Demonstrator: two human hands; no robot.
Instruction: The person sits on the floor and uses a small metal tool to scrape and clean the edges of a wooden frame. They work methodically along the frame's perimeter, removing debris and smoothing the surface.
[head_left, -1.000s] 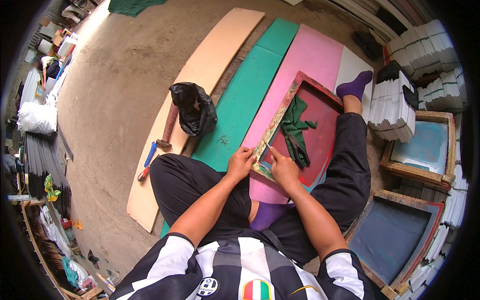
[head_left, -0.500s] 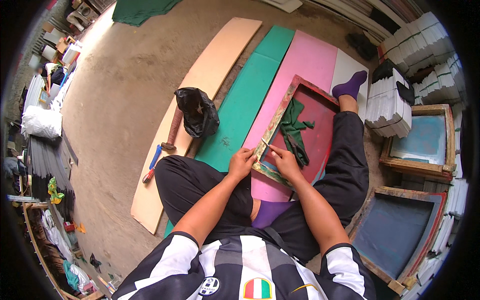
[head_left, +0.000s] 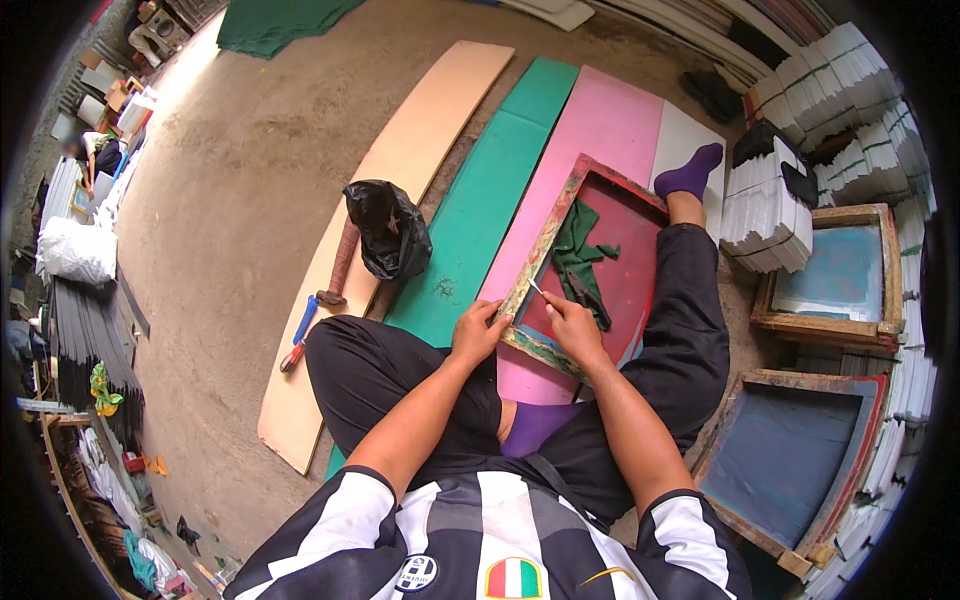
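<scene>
A paint-stained wooden screen-printing frame (head_left: 545, 243) with reddish mesh lies tilted across my legs, its far end by my socked foot. My left hand (head_left: 477, 330) is closed on the near left corner of this frame. In my right hand (head_left: 574, 328) is a thin metal tool (head_left: 536, 287), pinched in the fingers, with its bright tip at the inner edge of the frame's left bar. The handle is hidden in my palm, so its exact kind cannot be made out. A crumpled dark green cloth (head_left: 575, 250) rests on the mesh beyond my right hand.
Left of me, a hammer (head_left: 341, 262), a black plastic bag (head_left: 387, 230) and a blue-and-red handled tool (head_left: 300, 330) lie on a peach board (head_left: 410, 130). Green (head_left: 490, 190) and pink (head_left: 612, 120) boards lie alongside. More frames (head_left: 790, 465) and white stacks (head_left: 768, 215) stand right.
The metal tool's tip has shifted slightly at the frame's left bar. My left hand keeps its hold on the corner. The whole view has moved a little.
</scene>
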